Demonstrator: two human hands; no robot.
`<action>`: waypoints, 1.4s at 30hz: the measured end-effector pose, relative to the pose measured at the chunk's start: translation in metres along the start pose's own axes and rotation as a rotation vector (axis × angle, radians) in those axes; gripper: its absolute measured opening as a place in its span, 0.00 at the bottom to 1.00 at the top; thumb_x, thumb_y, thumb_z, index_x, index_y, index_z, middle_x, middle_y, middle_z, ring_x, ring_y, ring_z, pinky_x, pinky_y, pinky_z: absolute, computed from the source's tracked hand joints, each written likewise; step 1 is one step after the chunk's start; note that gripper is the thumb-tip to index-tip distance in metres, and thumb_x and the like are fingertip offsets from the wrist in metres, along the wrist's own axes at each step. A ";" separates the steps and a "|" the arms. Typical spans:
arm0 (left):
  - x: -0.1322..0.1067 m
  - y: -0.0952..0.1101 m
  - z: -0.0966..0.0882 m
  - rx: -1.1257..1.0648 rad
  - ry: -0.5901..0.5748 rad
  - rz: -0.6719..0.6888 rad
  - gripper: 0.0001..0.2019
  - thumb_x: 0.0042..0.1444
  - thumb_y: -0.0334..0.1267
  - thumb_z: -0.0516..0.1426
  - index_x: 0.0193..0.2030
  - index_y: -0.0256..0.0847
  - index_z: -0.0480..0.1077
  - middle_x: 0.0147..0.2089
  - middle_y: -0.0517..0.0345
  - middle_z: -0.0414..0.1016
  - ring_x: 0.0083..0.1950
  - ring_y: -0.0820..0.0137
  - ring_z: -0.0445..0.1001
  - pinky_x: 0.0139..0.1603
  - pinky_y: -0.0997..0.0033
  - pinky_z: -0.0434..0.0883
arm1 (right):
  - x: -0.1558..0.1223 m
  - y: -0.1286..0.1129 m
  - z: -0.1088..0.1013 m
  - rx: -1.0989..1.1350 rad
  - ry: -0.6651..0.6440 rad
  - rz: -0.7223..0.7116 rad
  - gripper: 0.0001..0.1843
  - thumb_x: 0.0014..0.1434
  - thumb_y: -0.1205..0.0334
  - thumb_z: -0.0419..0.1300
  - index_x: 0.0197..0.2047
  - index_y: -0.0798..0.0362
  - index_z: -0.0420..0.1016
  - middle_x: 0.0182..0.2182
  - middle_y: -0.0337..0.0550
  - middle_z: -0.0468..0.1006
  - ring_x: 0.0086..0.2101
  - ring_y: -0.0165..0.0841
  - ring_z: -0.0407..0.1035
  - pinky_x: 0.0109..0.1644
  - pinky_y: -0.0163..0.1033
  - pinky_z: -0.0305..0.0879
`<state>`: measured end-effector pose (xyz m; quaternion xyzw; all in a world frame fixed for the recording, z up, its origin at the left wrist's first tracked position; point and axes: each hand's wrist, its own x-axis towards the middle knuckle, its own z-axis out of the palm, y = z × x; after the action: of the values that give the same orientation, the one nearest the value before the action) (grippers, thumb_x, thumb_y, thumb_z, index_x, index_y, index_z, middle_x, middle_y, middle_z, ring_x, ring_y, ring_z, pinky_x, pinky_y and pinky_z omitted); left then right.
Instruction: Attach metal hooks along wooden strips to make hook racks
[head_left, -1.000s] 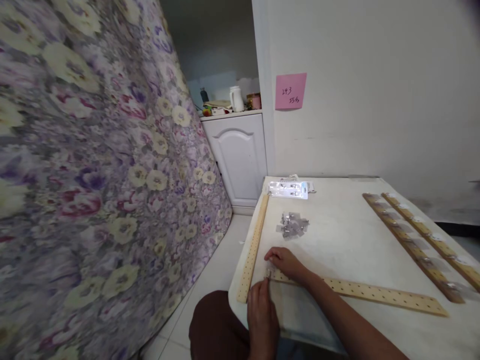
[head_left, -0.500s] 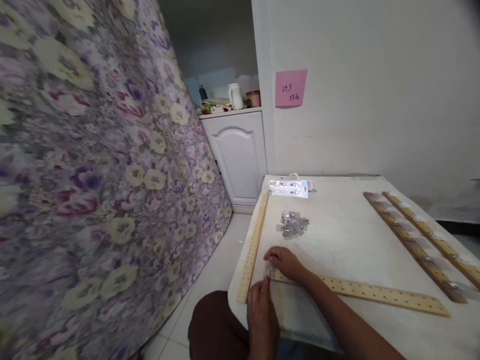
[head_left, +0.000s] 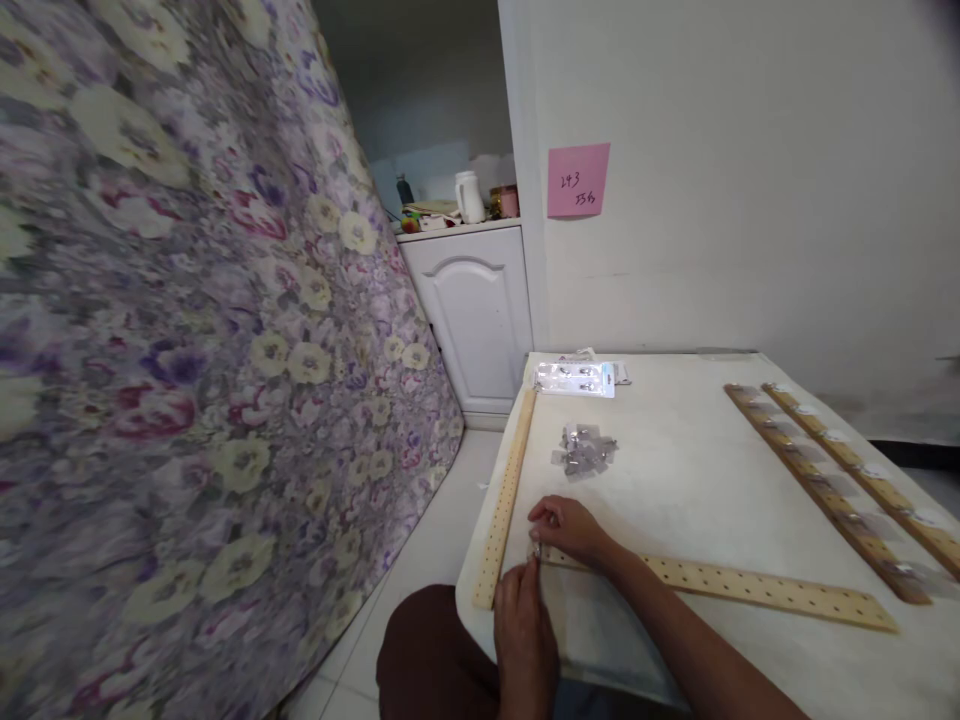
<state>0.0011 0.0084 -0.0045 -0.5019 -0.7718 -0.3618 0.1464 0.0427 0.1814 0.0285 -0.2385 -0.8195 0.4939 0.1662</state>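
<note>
At the left end of a pale wooden strip with rows of holes (head_left: 750, 582), both hands meet over a small clear plastic piece with a shiny metal part (head_left: 535, 548). My left hand (head_left: 523, 615) is closed, its fingertips gripping the piece from the near side. From the far side my right hand (head_left: 571, 527) pinches at it, thumb and forefinger drawn together; the hand and wrist cover part of the strip. A pile of similar small clear pieces with metal parts (head_left: 585, 450) lies just beyond. Exactly what the piece is, I cannot make out.
Another holed wooden strip (head_left: 504, 505) runs along the left edge of the white table (head_left: 675, 450). At the back lies a clear blister pack (head_left: 574, 379). Two strips fitted with clear pieces (head_left: 825, 490) (head_left: 862, 470) lie at the right. A flowered curtain (head_left: 225, 400) hangs left.
The view has shifted very slightly. Both hands stay at the strip's left end, with only small finger movements around the clear piece.
</note>
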 end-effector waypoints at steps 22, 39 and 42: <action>0.000 0.000 -0.002 0.010 -0.033 -0.003 0.24 0.55 0.22 0.46 0.58 0.38 0.63 0.46 0.49 0.70 0.49 0.65 0.69 0.50 0.60 0.71 | -0.002 0.000 0.003 -0.037 0.044 -0.024 0.14 0.44 0.62 0.65 0.38 0.51 0.78 0.32 0.40 0.76 0.31 0.31 0.68 0.36 0.35 0.63; 0.002 -0.003 0.000 0.009 -0.018 -0.006 0.26 0.51 0.21 0.46 0.57 0.38 0.64 0.45 0.49 0.71 0.47 0.64 0.70 0.49 0.61 0.70 | -0.001 0.002 0.002 0.159 0.017 -0.006 0.16 0.42 0.61 0.67 0.37 0.54 0.78 0.30 0.39 0.76 0.31 0.31 0.67 0.34 0.34 0.61; 0.002 -0.005 -0.001 0.010 -0.025 0.004 0.25 0.52 0.22 0.47 0.57 0.37 0.64 0.46 0.49 0.71 0.48 0.65 0.70 0.50 0.62 0.70 | -0.002 0.002 0.001 0.183 0.017 -0.031 0.15 0.44 0.58 0.66 0.37 0.55 0.77 0.31 0.41 0.76 0.31 0.31 0.68 0.34 0.34 0.62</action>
<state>-0.0040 0.0079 -0.0048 -0.5070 -0.7746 -0.3513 0.1401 0.0443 0.1809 0.0264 -0.2137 -0.7730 0.5621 0.2021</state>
